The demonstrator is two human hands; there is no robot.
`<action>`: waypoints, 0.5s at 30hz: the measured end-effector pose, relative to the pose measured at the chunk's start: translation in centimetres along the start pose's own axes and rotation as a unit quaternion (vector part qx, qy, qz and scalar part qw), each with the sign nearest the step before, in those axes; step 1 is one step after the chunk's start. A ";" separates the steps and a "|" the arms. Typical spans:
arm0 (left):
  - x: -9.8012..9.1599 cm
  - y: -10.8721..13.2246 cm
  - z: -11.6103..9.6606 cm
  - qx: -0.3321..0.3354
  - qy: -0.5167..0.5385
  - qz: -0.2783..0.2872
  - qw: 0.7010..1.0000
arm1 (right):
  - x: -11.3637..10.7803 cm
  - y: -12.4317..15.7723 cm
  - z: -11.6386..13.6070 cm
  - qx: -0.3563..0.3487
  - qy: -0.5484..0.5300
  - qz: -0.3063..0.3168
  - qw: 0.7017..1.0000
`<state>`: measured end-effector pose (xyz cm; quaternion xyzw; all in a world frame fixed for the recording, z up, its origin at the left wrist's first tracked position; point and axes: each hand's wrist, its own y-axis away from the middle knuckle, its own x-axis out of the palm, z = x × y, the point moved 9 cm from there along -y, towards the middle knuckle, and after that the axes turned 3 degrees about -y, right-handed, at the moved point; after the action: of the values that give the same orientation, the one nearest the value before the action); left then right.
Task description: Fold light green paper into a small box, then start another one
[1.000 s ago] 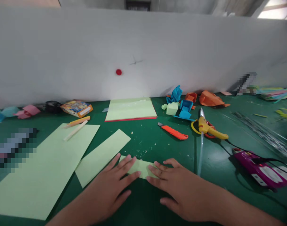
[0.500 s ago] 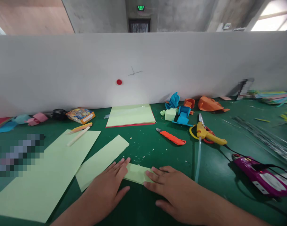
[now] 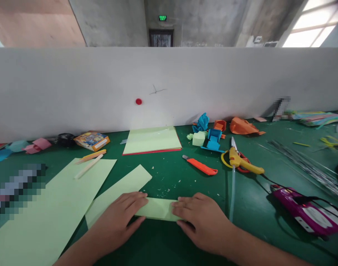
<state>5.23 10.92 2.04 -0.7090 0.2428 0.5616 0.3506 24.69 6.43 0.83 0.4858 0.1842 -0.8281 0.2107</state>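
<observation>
A folded strip of pale green paper [image 3: 160,209] lies crosswise in front of me on the table. My left hand [image 3: 123,212] holds its left end, fingers bent over the top and thumb along the near edge. At the other end my right hand [image 3: 200,218] has its fingertips over the paper and its thumb at the near edge. Both hands cover the strip's ends. A longer pale green strip [image 3: 130,181] lies partly under my left hand and forearm. Left of it is a large pale green sheet [image 3: 58,203].
An orange cutter knife [image 3: 202,166] lies beyond my right hand. A yellow glue gun [image 3: 243,162] rests on scissors [image 3: 225,159], near a purple power device [image 3: 304,210]. Green sheets [image 3: 152,140], folded paper pieces [image 3: 213,139] and a small box [image 3: 92,140] stand by the white partition [image 3: 74,88].
Both hands have gone from lying flat on the strip to bent fingers around its ends, thumbs nearer its edge. More of the strip shows between them. The whole view has shifted slightly.
</observation>
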 end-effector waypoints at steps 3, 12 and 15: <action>0.1 -0.1 -0.2 -0.009 0.011 0.000 1.000 | -0.7 -0.2 -0.8 0.013 0.019 -0.019 1.000; -1.2 -0.5 -0.1 -0.022 0.044 -0.028 0.998 | -1.8 -0.9 -1.6 0.005 -0.060 -0.075 0.995; -1.4 -0.6 0.3 -0.030 0.053 -0.054 0.997 | -1.7 -1.2 -1.8 0.012 -0.061 -0.079 0.995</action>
<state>5.13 11.51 3.50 -0.7603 0.2058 0.5104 0.3452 26.08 8.65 1.62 0.4213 0.1985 -0.8722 0.1495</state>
